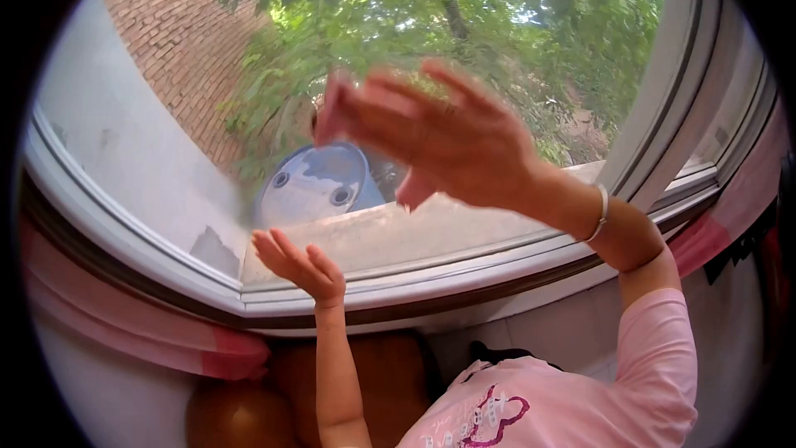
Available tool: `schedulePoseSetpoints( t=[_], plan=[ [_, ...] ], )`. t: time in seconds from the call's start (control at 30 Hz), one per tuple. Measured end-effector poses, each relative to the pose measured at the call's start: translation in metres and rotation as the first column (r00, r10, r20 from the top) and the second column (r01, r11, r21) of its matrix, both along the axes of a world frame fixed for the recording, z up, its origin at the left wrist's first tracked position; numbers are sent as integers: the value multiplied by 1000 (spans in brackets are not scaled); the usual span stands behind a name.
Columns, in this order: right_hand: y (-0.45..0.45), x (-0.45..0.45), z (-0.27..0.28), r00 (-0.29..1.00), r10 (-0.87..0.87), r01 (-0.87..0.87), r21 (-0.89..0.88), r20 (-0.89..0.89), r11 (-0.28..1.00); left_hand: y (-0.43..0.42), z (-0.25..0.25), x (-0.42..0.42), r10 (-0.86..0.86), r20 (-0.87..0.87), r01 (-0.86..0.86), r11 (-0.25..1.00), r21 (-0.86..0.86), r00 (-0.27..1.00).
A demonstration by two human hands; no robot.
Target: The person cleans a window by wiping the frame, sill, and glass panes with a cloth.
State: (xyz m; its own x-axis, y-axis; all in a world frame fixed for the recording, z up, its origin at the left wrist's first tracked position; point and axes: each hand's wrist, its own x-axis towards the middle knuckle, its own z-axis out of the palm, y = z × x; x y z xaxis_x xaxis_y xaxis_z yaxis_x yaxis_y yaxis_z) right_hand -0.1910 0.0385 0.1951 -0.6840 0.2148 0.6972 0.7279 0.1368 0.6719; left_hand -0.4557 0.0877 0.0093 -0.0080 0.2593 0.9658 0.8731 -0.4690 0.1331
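My right hand (452,141) is raised in front of the window glass (531,0), smeared by motion, with a light bracelet at the wrist. Under its palm is what looks like a pink cloth (333,109); one end sticks out past the fingertips and another piece shows below the palm. Whether the cloth touches the glass I cannot tell. Lower down and to the left, my left hand (303,268) is held up with its fingers stretched out and nothing in it, near the lower corner of the window frame (240,303).
Beyond the glass are a blue drum (319,182) on its side, a brick wall (178,41) and green trees. Pink curtains hang at both sides, the left curtain (124,328) bunched under the frame. A brown padded seat (373,373) is below.
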Motion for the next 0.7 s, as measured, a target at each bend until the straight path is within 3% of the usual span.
schedulePoseSetpoints(
  t=[0.07,0.13,0.23,0.27,0.3,0.4,0.43,0.5,0.53,0.57,0.6,0.63,0.67,0.7],
  plan=[
    [3,-13,-47,992,60,-33,-228,112,973,-9,-11,-1,-13,14,14,996,-90,1000],
    [-6,-24,-90,964,81,7,-326,255,945,-26,-21,-3,-21,18,24,979,-204,1000],
    [-7,-25,-164,920,239,-12,-586,311,810,-67,-26,-4,-140,62,153,923,-353,988],
    [-5,-20,-190,913,315,-54,-687,260,725,-81,-34,-9,-182,121,216,892,-397,976],
    [-12,-27,-196,938,344,-169,-804,47,571,-97,-46,-16,-181,138,224,874,-431,974],
    [-30,-42,-201,950,311,-202,-808,-24,553,-154,-82,-37,-133,287,278,779,-561,949],
    [-39,-50,-202,953,278,-244,-844,-118,478,-170,-95,-41,-84,321,276,735,-619,943],
    [-51,-76,-210,916,194,-396,-873,-352,285,-192,-115,-44,-36,769,681,491,-543,639],
    [-57,-91,-222,830,133,-556,-821,-541,128,-201,-112,-38,-91,881,806,455,-378,464],
    [-62,-104,-240,715,37,-698,-716,-698,-13,-210,-106,-34,-104,898,841,409,-354,428],
    [-65,-115,-257,677,69,-736,-676,-732,50,-214,-108,-28,-147,928,887,376,-268,343],
    [-88,-129,-241,374,-585,-904,-142,-720,-403,-219,-110,-23,-184,950,923,340,-179,252],
    [-102,-136,-229,310,-725,-908,35,-616,-418,-224,-109,-22,-167,956,929,325,-178,242],
    [-115,-140,-223,251,-841,-895,215,-479,-390,-226,-103,-22,-182,930,901,361,-239,320]
  ],
)
